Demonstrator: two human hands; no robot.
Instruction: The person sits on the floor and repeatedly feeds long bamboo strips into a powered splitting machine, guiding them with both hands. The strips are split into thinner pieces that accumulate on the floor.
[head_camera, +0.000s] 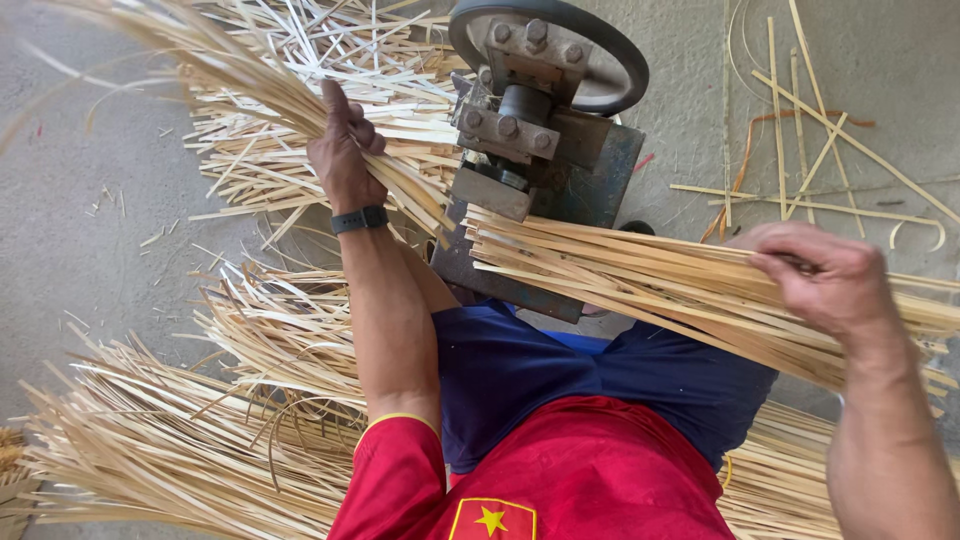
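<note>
The left hand is clenched round a thick sheaf of pale bamboo strips, fingers wrapped over the top of it, with a dark band on the wrist; the sheaf runs from the upper left corner of the floor down to the near side of a metal machine, where its ends meet the steel block at the machine's left. The right hand grips a second bundle of strips, thumb and fingers pinched closed over its upper edge; this bundle lies nearly level, its cut ends just beside the right of the same steel block and its length running off past the right edge of the view. The machine is bolted grey steel with a dark wheel at its top and a rusty blue-green plate at its side, and it stands between the person's knees. I can make out no packages, labels or signs on it. The person wears dark blue shorts and a red shirt with a yellow star. Around them the floor is bare grey concrete, with a loose heap of short strips behind the machine toward the far edge, long piled strips along the near left corner, and a few scattered single strips at the far right.
</note>
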